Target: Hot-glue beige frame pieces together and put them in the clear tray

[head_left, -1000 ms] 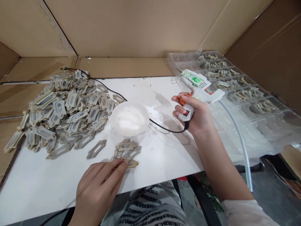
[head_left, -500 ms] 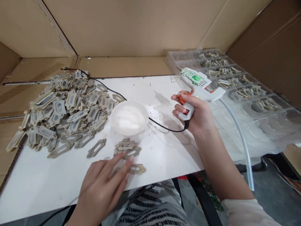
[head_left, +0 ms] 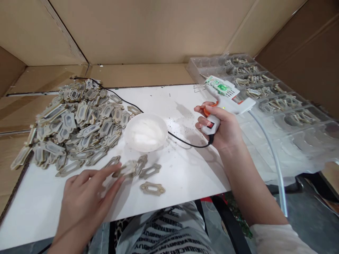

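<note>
Frame-shaped pieces (head_left: 128, 169), blurred, pinched by the left hand (head_left: 86, 192) between thumb and fingers over the desk (head_left: 185, 183), look light and stiff, perhaps brittle, best taken by their outer edges. Beyond sits a pale bowl (head_left: 128, 137); the right hand (head_left: 225, 130) grips a glue gun (head_left: 224, 90) by its handle.

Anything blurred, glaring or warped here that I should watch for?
Head view: grey frames in the left hand are motion-blurred; head view: glare whitens the tabletop right of the bowl, and a soft shadow falls left of the glue gun; head view: the clear tray looks stretched toward the right edge.
</note>
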`<state>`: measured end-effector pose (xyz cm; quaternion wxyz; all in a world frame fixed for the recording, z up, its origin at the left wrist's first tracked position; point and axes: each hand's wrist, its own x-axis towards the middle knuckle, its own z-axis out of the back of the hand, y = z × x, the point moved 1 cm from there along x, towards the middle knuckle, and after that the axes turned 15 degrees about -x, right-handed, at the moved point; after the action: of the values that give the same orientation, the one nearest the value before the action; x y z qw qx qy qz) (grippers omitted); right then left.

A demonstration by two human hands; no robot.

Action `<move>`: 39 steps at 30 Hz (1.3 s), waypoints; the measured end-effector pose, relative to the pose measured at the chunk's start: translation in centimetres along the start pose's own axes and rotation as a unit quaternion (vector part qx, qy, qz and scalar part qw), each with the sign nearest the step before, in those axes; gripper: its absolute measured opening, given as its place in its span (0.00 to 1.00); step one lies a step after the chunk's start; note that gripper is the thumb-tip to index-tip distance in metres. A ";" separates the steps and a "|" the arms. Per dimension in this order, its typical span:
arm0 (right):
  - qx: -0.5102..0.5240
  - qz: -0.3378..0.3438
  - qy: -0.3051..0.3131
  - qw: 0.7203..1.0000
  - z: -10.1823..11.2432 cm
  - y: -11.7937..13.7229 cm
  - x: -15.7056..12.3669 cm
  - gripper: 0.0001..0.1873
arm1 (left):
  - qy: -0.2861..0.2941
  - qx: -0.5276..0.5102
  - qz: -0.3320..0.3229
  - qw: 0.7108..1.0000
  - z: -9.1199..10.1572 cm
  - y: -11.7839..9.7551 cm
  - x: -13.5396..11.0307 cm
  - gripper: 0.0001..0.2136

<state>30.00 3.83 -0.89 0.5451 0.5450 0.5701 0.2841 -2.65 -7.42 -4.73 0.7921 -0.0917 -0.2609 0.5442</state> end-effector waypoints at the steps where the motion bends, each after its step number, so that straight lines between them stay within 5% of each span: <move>1: -0.002 -0.002 0.002 1.000 0.0 0.0 0.0 0.06 | 0.018 -0.015 -0.004 1.000 0.4 0.5 -0.8 0.12; 8: -0.012 -0.003 0.010 1.000 0.0 -0.3 0.0 0.07 | 0.079 -0.038 -0.069 0.994 1.2 1.6 -2.8 0.21; 13: -0.025 0.005 0.024 0.999 0.1 -0.5 0.2 0.09 | 0.055 0.012 -0.017 0.998 -1.7 -0.8 -1.7 0.31; 16: -0.031 0.010 0.031 0.999 0.2 -0.6 0.2 0.10 | 0.088 0.022 -0.020 0.996 -3.3 -2.2 -1.6 0.37; 28: -0.014 0.016 0.038 0.999 0.1 -0.7 0.0 0.10 | 0.097 0.073 -0.155 0.980 -5.7 -5.5 -0.1 0.22; 33: -0.007 0.022 0.039 0.999 0.1 -0.8 0.0 0.11 | 0.030 -0.017 -0.163 0.986 -3.6 -6.7 1.0 0.19; 36: -0.007 0.021 0.044 0.999 0.1 -0.9 0.1 0.12 | -0.046 -0.059 -0.149 0.986 -1.5 -7.2 3.7 0.17; 39: -0.007 0.026 0.052 0.998 0.2 -1.0 0.2 0.14 | -0.005 0.007 -0.148 0.989 -1.1 -6.9 8.1 0.12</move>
<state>29.93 3.72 -1.94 0.5114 0.5402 0.5812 0.3300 5.73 -2.58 -0.10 0.8631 -0.0435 -0.2721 0.4233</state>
